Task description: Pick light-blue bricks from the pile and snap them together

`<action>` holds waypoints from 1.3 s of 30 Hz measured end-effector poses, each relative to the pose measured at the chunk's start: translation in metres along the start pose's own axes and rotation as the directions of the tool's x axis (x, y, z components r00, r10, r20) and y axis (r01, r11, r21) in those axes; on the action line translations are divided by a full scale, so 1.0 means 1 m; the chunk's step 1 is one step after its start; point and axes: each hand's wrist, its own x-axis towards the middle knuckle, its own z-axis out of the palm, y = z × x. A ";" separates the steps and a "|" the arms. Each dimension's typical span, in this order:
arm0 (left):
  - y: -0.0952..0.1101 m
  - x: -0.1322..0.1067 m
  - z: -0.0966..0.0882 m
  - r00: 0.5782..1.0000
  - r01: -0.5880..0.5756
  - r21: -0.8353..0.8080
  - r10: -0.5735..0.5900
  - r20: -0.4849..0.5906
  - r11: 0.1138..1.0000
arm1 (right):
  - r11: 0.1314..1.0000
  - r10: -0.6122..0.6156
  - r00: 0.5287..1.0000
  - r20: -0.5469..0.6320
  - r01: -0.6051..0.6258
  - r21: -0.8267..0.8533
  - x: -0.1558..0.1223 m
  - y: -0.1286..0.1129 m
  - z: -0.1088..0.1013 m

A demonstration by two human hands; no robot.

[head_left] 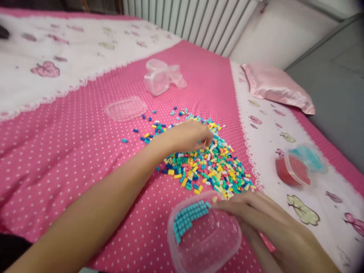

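Note:
A heap of small building bricks point(199, 167), yellow, teal, green, blue, white and pink, is spread over the bed. My left hand point(187, 135) reaches into its upper part, fingers curled down and closed; what they pinch, if anything, is hidden. In front of me lies a clear plastic container point(204, 254). Rows of teal bricks point(187, 218) stand packed along its far left side. My right hand point(264, 220) grips the container's right rim, with the fingertips over the edge near the last teal bricks.
Beyond the heap lie a clear lid point(126, 109) and clear empty tubs point(160, 79). To the right sit a container with red contents point(291, 168) and one with teal contents point(309, 157). A pink pillow point(278, 87) rests near the grey headboard point(335, 83); white bars point(193, 22) edge the bed.

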 end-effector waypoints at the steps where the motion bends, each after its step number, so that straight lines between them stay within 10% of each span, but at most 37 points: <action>1: -0.001 -0.002 -0.002 1.000 0.010 0.026 -0.010 0.021 1.000 | 0.997 0.081 0.991 -0.107 -0.080 0.011 -0.005 0.008 0.003; 6: -0.003 -0.010 -0.008 0.988 0.150 0.189 -0.155 0.010 0.970 | 0.938 0.321 0.817 -0.480 -0.342 0.045 -0.019 0.060 0.029; 27: 0.020 -0.001 -0.001 0.982 0.054 0.254 -0.098 0.162 0.966 | 0.961 0.277 0.878 -0.391 -0.247 0.127 -0.006 0.054 0.036; 39: 0.038 0.002 -0.015 0.987 -0.072 -0.231 0.103 0.127 0.970 | 0.933 0.324 0.839 -0.438 -0.206 0.295 0.010 0.027 0.019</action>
